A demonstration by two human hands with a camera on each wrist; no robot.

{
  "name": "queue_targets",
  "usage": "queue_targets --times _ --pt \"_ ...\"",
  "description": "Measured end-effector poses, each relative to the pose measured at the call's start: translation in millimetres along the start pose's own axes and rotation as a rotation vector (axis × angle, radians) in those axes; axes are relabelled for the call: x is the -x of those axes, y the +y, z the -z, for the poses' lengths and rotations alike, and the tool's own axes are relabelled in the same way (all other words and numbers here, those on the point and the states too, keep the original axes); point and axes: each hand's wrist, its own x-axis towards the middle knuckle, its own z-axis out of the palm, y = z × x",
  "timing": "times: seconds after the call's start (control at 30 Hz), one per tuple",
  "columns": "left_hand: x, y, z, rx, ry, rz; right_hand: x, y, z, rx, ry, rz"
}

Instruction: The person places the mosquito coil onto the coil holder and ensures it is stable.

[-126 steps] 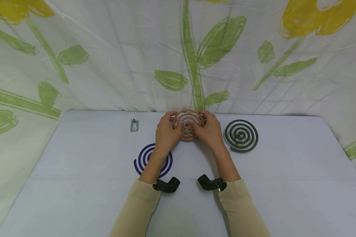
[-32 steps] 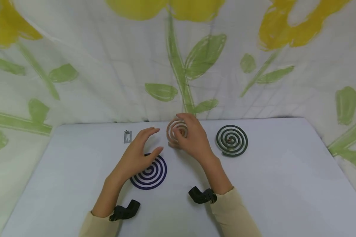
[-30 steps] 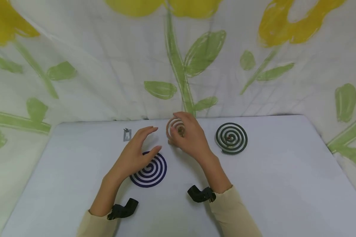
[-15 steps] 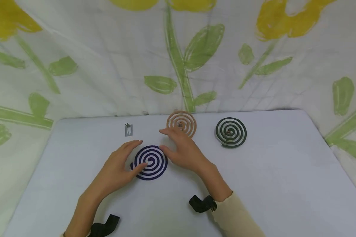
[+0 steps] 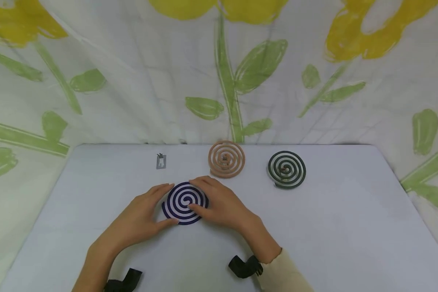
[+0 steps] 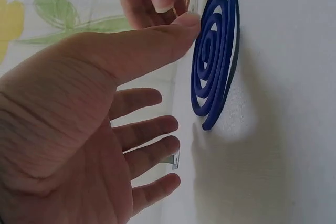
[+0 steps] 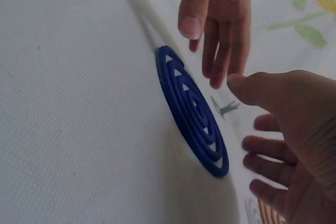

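Flat, round dark-blue spiral coil (image 5: 185, 202) lies between left hand (image 5: 138, 219) and right hand (image 5: 220, 202), fingers wide on both, neither's clearly nearer tbh.

No readable text, label, brand, number or sign is showing in any of the 3 views.
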Motion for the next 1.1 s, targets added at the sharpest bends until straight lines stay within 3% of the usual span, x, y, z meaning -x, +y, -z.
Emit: queue_targets --times 0.43,0.67,1.1 --pt "-2.6 1.6 -8.8 -0.041 -0.026 0.029 1.7 5.8 -1.0 0.103 -0.094 0.001" --pt "-2.4 0.2 -12.5 -0.078 0.002 0.014 3.3 7.1 -1.3 0.117 -0.107 -0.003" --pt "-3.9 -4.1 -18.6 -0.105 -0.005 0.032 1.7 9.9 -1.0 0.129 -0.164 -0.051"
